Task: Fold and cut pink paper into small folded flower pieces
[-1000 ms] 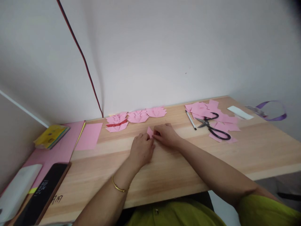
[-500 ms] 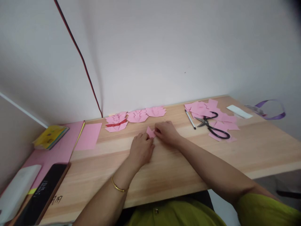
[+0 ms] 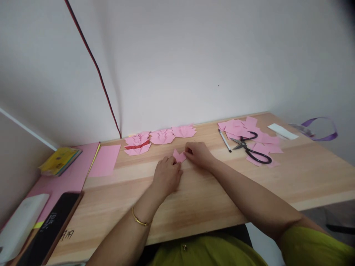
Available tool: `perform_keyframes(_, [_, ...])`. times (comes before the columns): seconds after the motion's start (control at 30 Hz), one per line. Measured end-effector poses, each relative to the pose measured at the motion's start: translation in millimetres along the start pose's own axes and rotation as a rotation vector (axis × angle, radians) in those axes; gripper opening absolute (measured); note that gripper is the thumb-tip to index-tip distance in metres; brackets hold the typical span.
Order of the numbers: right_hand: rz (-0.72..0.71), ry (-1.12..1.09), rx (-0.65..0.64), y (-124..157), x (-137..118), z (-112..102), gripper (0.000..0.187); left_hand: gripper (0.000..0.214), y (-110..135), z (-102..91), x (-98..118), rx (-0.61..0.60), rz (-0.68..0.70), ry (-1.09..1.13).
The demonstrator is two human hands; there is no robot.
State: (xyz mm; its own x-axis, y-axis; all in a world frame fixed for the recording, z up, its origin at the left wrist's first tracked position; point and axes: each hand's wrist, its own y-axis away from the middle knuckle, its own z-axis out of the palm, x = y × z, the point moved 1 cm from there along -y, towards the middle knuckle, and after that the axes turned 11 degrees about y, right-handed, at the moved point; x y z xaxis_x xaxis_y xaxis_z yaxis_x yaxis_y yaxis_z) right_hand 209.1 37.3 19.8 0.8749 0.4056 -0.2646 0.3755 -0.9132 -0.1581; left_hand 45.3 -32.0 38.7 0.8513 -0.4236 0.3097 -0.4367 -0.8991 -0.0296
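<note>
A small folded piece of pink paper point(image 3: 179, 156) with a notched top lies on the wooden table, between my two hands. My left hand point(image 3: 168, 175) rests over its left and lower side, fingers bent and holding it down. At the paper's right corner my right hand point(image 3: 200, 155) is closed, its fingertips pinching the edge. Part of the paper is hidden under my left fingers. Behind my hands, along the wall, sit several folded pink paper shapes point(image 3: 162, 136), with a red strip point(image 3: 138, 144) across one at the left.
Right of my hands lie a pen point(image 3: 224, 141), black-handled scissors point(image 3: 246, 146), loose pink paper pieces point(image 3: 235, 127) and a white strip point(image 3: 283, 131). Leftward are pink sheets point(image 3: 104, 160), a yellow packet point(image 3: 59, 161), a black digital clock point(image 3: 52, 225) and a white device point(image 3: 23, 223).
My right hand has shifted slightly to the right, so more of the pink paper's right side shows. My left hand stays in place.
</note>
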Motion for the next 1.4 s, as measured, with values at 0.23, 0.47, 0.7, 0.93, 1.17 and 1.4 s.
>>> perform_keyframes(0.23, [-0.163,-0.077,-0.057,6,-11,1,0.011,0.02,0,-0.1,0,-0.005,-0.002,0.002])
perform_keyframes(0.47, [0.001,-0.003,0.005,2,-1,-1,0.007,0.019,0,0.1,-1,-0.005,-0.004,0.005])
perform_keyframes(0.7, [-0.133,-0.034,-0.074,7,-11,0,0.01,0.02,0,1.7,-1,0.011,0.0,0.012])
perform_keyframes(0.93, [-0.069,-0.056,-0.014,4,-4,-1,0.01,0.02,0,0.2,-1,-0.003,-0.001,0.004])
perform_keyframes(1.17, [-0.079,-0.014,-0.032,2,-3,2,0.008,0.018,0,-0.4,0,-0.015,-0.004,0.0])
perform_keyframes(1.4, [-0.146,-0.076,-0.03,5,-8,2,0.01,0.02,0,-0.5,0,-0.011,0.0,-0.001])
